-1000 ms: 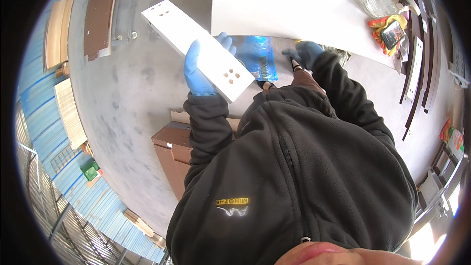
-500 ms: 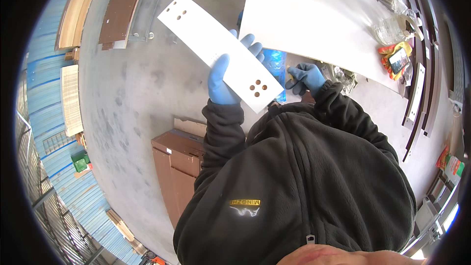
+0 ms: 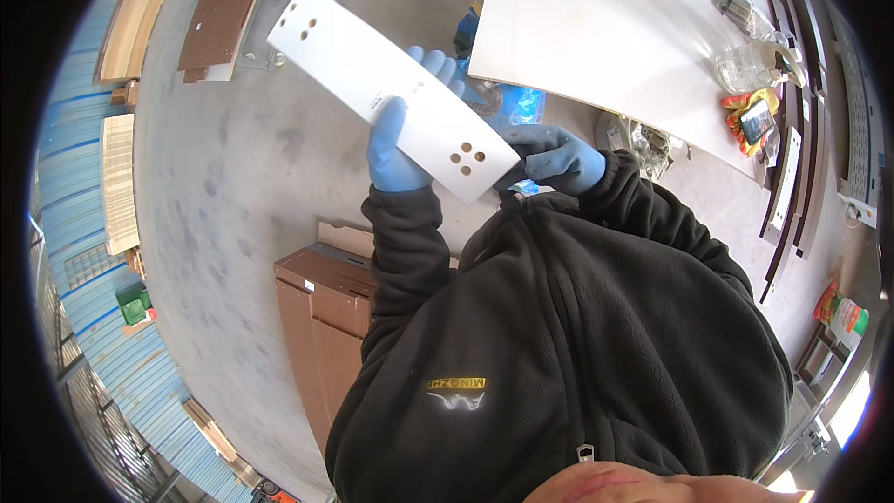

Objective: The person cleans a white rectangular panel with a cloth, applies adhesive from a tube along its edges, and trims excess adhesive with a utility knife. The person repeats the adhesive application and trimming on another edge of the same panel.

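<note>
Right hand (image 3: 563,160) closes in on the near end of the white drilled board (image 3: 400,79)

The grey floor (image 3: 251,168) spreads across the scene's left side. Far right stands the white-topped counter (image 3: 596,28), its left corner sitting a little farther right in view than half a second ago. A brown boxy unit (image 3: 321,317) rests on the floor at near left, and a long brown panel (image 3: 228,14) lies at far left.

The board is in the air in front of the person, left of the counter, slanting from far left to near right as it did before. The left hand (image 3: 399,168), in a blue glove, has a firm grip about its middle: thumb pressed on the upper face, fingers wrapped past the far edge. That hold is unchanged.

The biggest difference is the right hand, also gloved in blue. Half a second ago it was well apart from the board; now its bent fingers are right at the near right corner. How far that grip is open, and whether it has hold of anything, I cannot tell.

On the counter's right side are a clear plastic jug (image 3: 745,67), orange-and-yellow work gloves (image 3: 736,100) and, on them, a phone (image 3: 756,119). Smallest are the board's round holes (image 3: 467,147), grouped at both ends.
</note>
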`<state>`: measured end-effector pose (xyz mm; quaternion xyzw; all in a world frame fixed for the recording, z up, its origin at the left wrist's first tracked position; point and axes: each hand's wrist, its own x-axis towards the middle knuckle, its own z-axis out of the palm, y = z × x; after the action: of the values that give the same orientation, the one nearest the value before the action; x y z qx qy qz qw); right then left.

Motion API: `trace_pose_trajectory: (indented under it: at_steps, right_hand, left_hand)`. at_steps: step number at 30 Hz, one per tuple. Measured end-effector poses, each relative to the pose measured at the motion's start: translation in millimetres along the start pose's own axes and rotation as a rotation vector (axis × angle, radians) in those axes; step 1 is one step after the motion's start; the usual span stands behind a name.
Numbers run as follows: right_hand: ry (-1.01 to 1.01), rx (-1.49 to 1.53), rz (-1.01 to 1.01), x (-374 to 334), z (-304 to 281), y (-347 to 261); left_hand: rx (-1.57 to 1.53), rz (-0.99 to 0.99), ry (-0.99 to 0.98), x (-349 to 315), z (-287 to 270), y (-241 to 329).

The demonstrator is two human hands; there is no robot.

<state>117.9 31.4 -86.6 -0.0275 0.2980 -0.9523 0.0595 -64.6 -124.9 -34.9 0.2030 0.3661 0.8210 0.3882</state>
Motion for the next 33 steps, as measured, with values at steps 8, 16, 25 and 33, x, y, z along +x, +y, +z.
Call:
trace_pose_trajectory:
  at_steps: [8, 16, 25, 33]
  right_hand:
    - [0.063, -0.050, -0.061, 27.2, -1.0, 17.3]
    - [0.202, 0.020, -0.013, 21.3, -43.9, 28.9]
    - [1.227, 0.497, -0.211, -84.8, -178.6, 81.4]
    - [1.279, 0.654, -0.489, -92.6, -245.9, 90.1]
  left_hand:
    - [-0.279, 0.077, -0.142, -6.7, -51.3, 16.1]
    - [-0.393, 0.122, -0.054, -18.8, -77.2, 35.5]
    - [-0.431, -0.005, -0.213, -22.6, -78.8, 21.5]
    - [-0.364, -0.118, -0.079, -5.7, -54.4, 10.1]
